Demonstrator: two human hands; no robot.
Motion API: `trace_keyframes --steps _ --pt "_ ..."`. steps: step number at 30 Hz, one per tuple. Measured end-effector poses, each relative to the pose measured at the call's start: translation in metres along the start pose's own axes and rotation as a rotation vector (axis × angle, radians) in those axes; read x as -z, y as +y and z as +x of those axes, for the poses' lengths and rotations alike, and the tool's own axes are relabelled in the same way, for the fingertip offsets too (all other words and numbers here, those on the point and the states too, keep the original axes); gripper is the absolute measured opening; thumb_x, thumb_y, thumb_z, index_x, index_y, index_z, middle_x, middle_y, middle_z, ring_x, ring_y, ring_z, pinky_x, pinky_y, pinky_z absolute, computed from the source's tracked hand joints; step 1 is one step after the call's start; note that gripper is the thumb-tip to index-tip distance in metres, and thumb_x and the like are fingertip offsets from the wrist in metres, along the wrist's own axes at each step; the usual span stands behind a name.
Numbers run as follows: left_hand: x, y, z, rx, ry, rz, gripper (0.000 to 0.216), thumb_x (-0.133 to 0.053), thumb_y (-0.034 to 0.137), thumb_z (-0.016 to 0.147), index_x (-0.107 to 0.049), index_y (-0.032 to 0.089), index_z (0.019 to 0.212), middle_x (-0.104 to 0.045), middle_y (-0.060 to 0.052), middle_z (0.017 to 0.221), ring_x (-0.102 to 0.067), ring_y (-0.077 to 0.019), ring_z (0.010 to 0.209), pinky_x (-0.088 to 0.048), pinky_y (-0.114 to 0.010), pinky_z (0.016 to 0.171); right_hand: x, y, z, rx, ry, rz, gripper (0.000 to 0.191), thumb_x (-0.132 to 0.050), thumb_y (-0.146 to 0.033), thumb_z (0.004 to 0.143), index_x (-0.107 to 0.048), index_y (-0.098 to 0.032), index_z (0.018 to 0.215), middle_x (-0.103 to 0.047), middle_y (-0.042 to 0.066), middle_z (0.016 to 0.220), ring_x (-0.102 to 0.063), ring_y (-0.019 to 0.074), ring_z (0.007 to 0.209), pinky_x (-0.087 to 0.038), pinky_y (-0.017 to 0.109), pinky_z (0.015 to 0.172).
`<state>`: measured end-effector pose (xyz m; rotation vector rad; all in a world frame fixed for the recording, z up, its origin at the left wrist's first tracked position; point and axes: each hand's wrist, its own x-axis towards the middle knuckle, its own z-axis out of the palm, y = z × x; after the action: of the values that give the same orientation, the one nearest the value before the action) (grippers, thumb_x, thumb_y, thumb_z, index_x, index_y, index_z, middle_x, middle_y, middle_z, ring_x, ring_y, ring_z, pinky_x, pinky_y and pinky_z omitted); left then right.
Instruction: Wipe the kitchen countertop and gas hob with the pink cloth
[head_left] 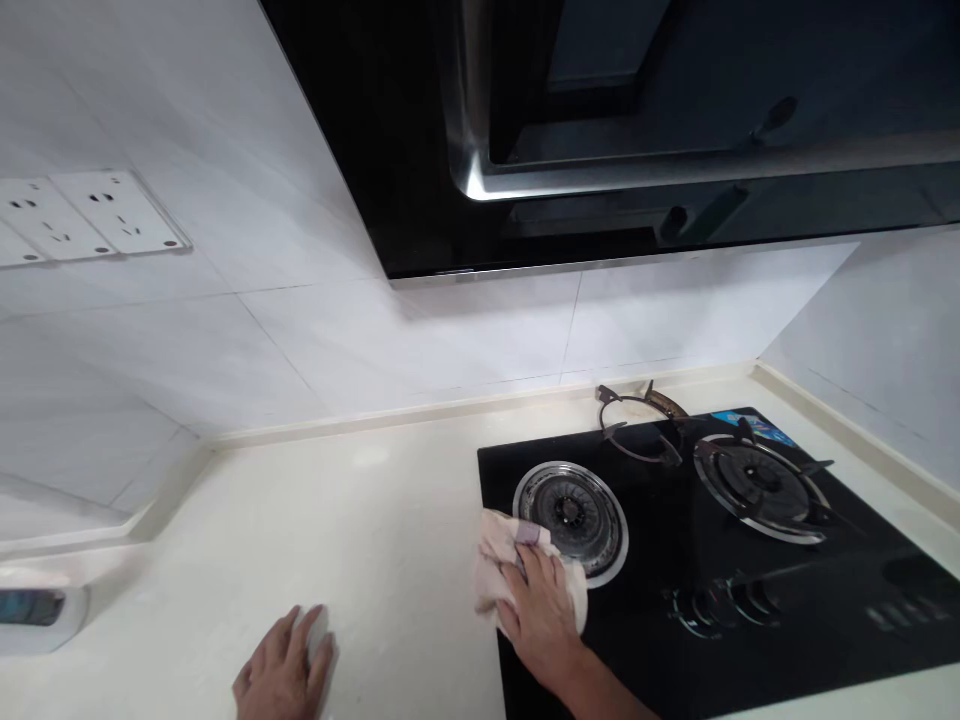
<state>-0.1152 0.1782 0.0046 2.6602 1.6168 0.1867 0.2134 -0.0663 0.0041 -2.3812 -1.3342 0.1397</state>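
Observation:
My right hand [541, 610] presses a pale pink-and-white cloth [495, 550] with a purplish patch onto the left edge of the black glass gas stove [645, 620]. Part of the cloth overlaps the front rim of the left burner [570, 510], which has no pan support on it. My left hand [281, 668] rests on the cream countertop [390, 600], left of the stove, its fingers slightly spread. Between its thumb and forefinger shows a greyish patch that I cannot make out.
A loose pan support [637, 455] lies at the stove's back edge. Another sits on the right burner [761, 480]. The black range hood [420, 210] hangs low above. At far left stands a white container [71, 615], below wall sockets [120, 210].

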Motion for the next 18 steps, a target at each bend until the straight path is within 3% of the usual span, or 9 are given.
trace_keyframes --steps 5,8,11,18 --pt "0.001 -0.003 0.0 -0.019 0.017 0.012 0.054 -0.035 0.049 0.1 -0.065 0.026 0.139 -0.058 -0.012 0.15 -0.05 -0.0323 0.139 -0.038 -0.054 0.113 0.015 -0.029 0.079 -0.038 -0.151 0.009 0.051 -0.055 -0.046 0.098 -0.06 -0.024 0.144 -0.043 0.017 0.164 -0.036 0.0407 0.152 -0.018 0.061 0.126" --pt "0.0 0.003 -0.002 -0.026 0.047 0.041 0.054 -0.032 0.044 0.103 -0.065 0.022 0.139 -0.059 -0.016 0.149 -0.05 -0.033 0.139 -0.039 -0.055 0.112 0.018 -0.032 0.097 -0.036 -0.146 0.015 0.054 -0.058 -0.047 0.097 -0.058 -0.024 0.145 -0.04 0.018 0.166 -0.033 0.0415 0.153 -0.017 0.063 0.126" --pt "-0.004 0.032 -0.007 -0.07 0.088 0.048 0.053 -0.032 0.042 0.105 -0.066 0.019 0.14 -0.056 -0.02 0.152 -0.047 -0.0349 0.143 -0.04 -0.056 0.111 0.019 -0.031 0.09 -0.023 -0.161 0.024 0.053 -0.06 -0.049 0.096 -0.059 -0.027 0.144 -0.039 0.015 0.167 -0.027 0.0401 0.157 -0.018 0.062 0.126" --pt "-0.022 0.142 -0.008 -0.592 0.05 -0.032 0.047 -0.048 0.037 0.105 -0.058 0.034 0.151 -0.048 -0.011 0.164 -0.043 -0.0312 0.151 -0.036 -0.05 0.117 0.013 -0.01 0.015 0.049 -0.131 0.054 0.048 -0.063 -0.052 0.094 -0.063 -0.035 0.139 -0.046 0.008 0.165 -0.029 0.0336 0.158 -0.017 0.058 0.128"
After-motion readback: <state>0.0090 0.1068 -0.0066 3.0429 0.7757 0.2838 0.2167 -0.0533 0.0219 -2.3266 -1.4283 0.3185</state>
